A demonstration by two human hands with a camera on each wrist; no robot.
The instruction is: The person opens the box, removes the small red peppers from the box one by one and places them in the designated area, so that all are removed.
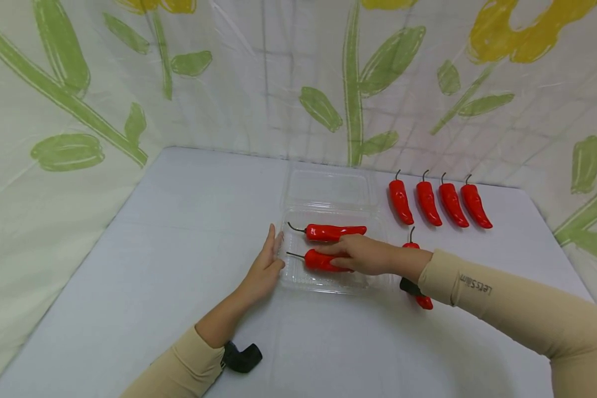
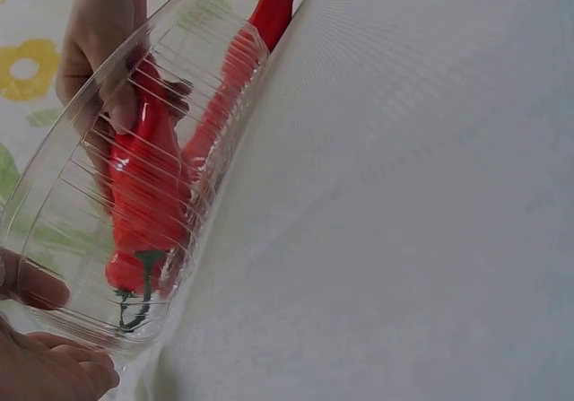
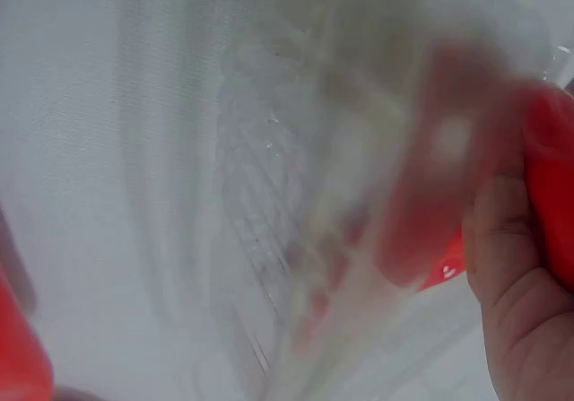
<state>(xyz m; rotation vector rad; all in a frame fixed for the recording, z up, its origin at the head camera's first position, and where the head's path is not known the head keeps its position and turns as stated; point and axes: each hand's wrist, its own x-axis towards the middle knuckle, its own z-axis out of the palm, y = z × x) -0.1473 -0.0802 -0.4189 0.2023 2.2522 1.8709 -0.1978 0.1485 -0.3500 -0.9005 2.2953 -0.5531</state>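
A clear plastic clamshell box (image 1: 308,284) lies with its lid folded back on the white table. Two red chili peppers are inside it, stems to the left: a rear pepper (image 1: 323,232) and a front pepper (image 1: 318,261). My right hand (image 1: 368,254) grips the front pepper from above, its fingers around the body; the right wrist view is partly blurred by the plastic. At the box's left side, my left hand (image 1: 261,273) holds the rim, with fingers (image 2: 63,365) near the ribbed wall in the left wrist view.
Several red peppers (image 1: 450,204) stand in a row at the back right of the table (image 1: 179,249). Another pepper (image 1: 424,302) lies partly hidden under my right wrist. A cloth with printed flowers (image 1: 239,83) hangs behind the table.
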